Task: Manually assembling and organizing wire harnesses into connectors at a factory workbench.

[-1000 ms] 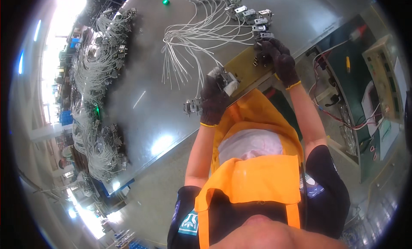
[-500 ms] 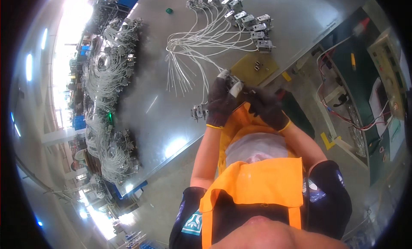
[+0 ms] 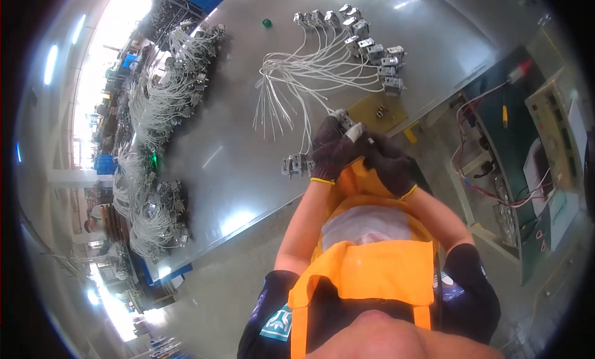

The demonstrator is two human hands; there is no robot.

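Dark gloves with yellow cuffs cover both hands, which meet over the table's near edge. My left hand (image 3: pixel 330 149) is closed around a small boxy metal fitting (image 3: pixel 341 116) with a white cable running from it. A white patch shows on the glove's finger or thumb. Close beside it, my right hand (image 3: pixel 392 166) has its fingers pinched together; a tiny light-coloured bit shows at their tips, too small to name. More metal fittings (image 3: pixel 394 84) of the same kind lie fanned out beyond, their white cables (image 3: pixel 291 75) gathered at one point. A few others (image 3: pixel 294 166) rest left of my left hand.
A yellowish pad (image 3: pixel 396 113) with several small copper-coloured pieces lies at the grey metal table's (image 3: pixel 242 167) right edge. Heaps of cabled fittings (image 3: pixel 164 105) line the left side. On the right, a green bench (image 3: pixel 496 136) bears a beige instrument (image 3: pixel 555 126) and loose wires.
The view has shifted, moving the table and things slightly across the picture. Both hands stay together, the left still holding the metal fitting; the right fingers have moved slightly at it.
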